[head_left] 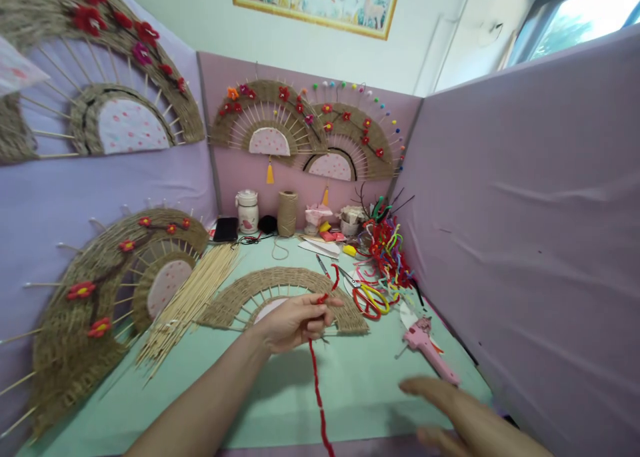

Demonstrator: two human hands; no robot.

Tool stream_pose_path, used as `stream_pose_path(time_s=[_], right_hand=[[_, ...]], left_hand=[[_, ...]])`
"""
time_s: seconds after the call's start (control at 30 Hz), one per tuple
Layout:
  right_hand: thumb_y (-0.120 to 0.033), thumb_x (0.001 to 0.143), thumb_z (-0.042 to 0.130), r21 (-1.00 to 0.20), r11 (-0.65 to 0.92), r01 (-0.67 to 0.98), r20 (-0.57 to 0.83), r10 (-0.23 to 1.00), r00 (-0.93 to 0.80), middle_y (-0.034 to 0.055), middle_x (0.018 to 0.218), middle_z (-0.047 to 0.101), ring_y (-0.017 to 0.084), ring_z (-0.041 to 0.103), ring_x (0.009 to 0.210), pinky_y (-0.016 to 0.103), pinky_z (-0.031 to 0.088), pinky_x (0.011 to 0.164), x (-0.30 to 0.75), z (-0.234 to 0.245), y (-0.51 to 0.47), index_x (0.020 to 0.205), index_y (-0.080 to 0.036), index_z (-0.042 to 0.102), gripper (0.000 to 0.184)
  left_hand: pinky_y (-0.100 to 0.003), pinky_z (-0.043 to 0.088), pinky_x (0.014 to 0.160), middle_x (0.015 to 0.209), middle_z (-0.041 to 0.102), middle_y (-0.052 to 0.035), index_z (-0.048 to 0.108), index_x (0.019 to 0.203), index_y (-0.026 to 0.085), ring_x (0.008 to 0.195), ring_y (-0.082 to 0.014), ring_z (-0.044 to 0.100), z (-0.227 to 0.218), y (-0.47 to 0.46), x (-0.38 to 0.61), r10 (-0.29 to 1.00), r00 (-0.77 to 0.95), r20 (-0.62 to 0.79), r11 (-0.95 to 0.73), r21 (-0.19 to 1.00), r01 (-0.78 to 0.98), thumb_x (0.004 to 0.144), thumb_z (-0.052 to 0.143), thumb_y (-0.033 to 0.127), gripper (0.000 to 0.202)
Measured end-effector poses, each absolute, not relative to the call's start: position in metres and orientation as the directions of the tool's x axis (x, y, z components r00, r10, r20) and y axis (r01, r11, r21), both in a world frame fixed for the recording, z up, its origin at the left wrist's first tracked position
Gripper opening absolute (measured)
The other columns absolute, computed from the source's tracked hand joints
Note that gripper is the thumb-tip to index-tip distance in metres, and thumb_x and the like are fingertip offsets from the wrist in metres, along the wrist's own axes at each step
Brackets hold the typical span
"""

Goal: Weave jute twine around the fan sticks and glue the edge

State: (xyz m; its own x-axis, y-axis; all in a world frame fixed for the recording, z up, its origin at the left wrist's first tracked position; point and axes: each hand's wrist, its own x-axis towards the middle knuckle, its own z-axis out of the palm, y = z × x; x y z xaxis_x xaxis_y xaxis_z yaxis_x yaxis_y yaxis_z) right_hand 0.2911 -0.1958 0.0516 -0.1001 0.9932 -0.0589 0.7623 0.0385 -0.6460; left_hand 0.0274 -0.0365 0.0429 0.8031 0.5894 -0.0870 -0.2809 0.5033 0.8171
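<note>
My left hand (295, 325) is closed in a pinch on a red pipe cleaner (316, 375), held over the middle of the table. The long end of the pipe cleaner hangs down past the front edge, and its short end curls above my fingers. My right hand (457, 410), blurred, is at the lower right with fingers apart and nothing in it. A fan of twine woven on sticks (227, 300) lies flat just behind my left hand, partly covered by it. Between the hands and farther back are scissors (369, 303) with red and yellow handles.
A pink glue gun (425, 347) lies at the right, near my right hand. Tangled coloured pipe cleaners (387, 250) fill the back right corner. Thin sticks (195, 303) lie at left. A twine spool (287, 213) and white jar (247, 211) stand behind. Flowered fans (273, 113) hang around.
</note>
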Motion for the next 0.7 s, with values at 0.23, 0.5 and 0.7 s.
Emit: stream_pose_path(time_s=[0.23, 0.5, 0.7], right_hand=[[-0.042, 0.077, 0.060, -0.950, 0.181, 0.253, 0.104, 0.952, -0.289, 0.0043, 0.089, 0.068, 0.019, 0.062, 0.083, 0.031, 0.049, 0.075, 0.201, 0.060, -0.052, 0.093, -0.020, 0.067, 0.028], [-0.044, 0.079, 0.058, -0.973, 0.194, 0.123, 0.180, 0.977, -0.114, -0.0035, 0.060, 0.048, 0.011, 0.042, 0.057, 0.023, 0.035, 0.053, 0.173, 0.005, 0.002, 0.070, -0.018, 0.057, 0.027], [-0.041, 0.082, 0.053, -0.923, 0.308, 0.230, 0.291, 0.951, -0.102, -0.0039, 0.059, 0.045, 0.012, 0.040, 0.057, 0.024, 0.033, 0.053, 0.174, -0.004, -0.002, 0.069, -0.020, 0.052, 0.025]], left_hand=[[-0.019, 0.028, 0.053, 0.074, 0.055, -0.0047, 0.067, 0.088, 0.009, 0.050, -0.0025, 0.031, 0.027, -0.025, 0.019, 0.607, 0.792, -0.070, 0.468, 0.837, -0.285, 0.080, 0.066, 0.031, 0.024], [-0.016, 0.025, 0.047, 0.074, 0.058, -0.0025, 0.062, 0.086, 0.011, 0.050, -0.0024, 0.038, 0.007, -0.011, 0.012, 0.834, 0.538, -0.127, 0.363, 0.859, -0.360, 0.069, 0.074, 0.036, 0.032], [-0.016, 0.009, 0.039, 0.055, 0.042, 0.0055, 0.053, 0.069, 0.012, 0.041, -0.0005, 0.024, 0.001, -0.011, 0.017, 0.863, 0.462, -0.203, 0.399, 0.835, -0.378, 0.065, 0.074, 0.030, 0.028]])
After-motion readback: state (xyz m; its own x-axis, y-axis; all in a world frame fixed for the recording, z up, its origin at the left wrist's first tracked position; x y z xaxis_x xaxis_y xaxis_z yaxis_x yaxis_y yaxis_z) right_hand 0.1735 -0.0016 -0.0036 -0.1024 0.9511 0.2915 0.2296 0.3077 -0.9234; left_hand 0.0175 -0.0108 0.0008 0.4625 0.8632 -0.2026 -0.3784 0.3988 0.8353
